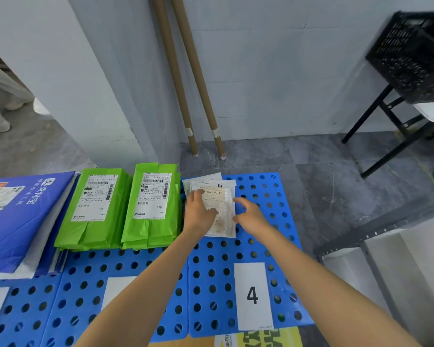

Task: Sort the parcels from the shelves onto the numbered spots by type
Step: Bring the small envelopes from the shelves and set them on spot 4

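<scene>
Head view showed the white parcel [219,204], a flat, clear-wrapped packet with a printed label, lying on top of a few similar packets at the far end of a blue perforated board [261,241]. The card marked 4 [252,295] lay on the same board, at 6 o'clock from the parcel.

The left hand [199,212] rested on the parcel's left part with its fingers laid flat and close together, pressing rather than gripping. The right hand [252,215] sat at the parcel's right edge, at 3 o'clock, with fingers apart and loosely bent and nothing clamped between them.

The step in hand looked like setting this parcel down on spot 4 and squaring it on its pile. The next move probably called for lifting both hands straight off without dragging the slippery top packet, then going back for another parcel.

At 9 o'clock, just beside the pile, stood two stacks of green parcels [150,206], so there was little room on that side. Blue parcels [23,216] lay farther out the same way. From 3 o'clock round to 6 o'clock the board was bare up to its edge, with grey floor [336,176] beyond. Cardboard tubes [186,83] leaned on the wall at 12 o'clock, a black crate [411,53] sat at 2 o'clock, and a metal shelf [386,246] at 4 o'clock.
</scene>
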